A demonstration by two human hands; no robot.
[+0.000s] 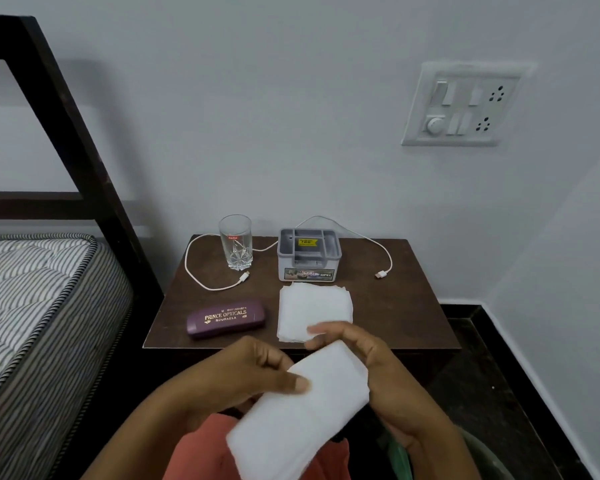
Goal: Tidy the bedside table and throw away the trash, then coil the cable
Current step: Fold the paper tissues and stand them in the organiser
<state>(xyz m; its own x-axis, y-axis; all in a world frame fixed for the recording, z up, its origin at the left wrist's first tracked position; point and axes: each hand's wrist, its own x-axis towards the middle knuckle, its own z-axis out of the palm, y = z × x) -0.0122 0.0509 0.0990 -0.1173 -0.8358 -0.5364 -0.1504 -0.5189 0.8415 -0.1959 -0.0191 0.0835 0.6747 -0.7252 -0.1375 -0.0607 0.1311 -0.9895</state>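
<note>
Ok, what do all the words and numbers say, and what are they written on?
"PRINCE OPTICALS": purple glasses case.
"ROURKELA": same case, below.
Number above them: too blurred.
"cello": red print on the glass.
"OPEL": front label of the grey organiser box; rest unreadable.
Yellow sticker inside the box: too blurred.

bare table (413,306) rt of tissue stack (314,311); glass (235,242), organiser (309,254), cable (383,251) crowding back edge
</note>
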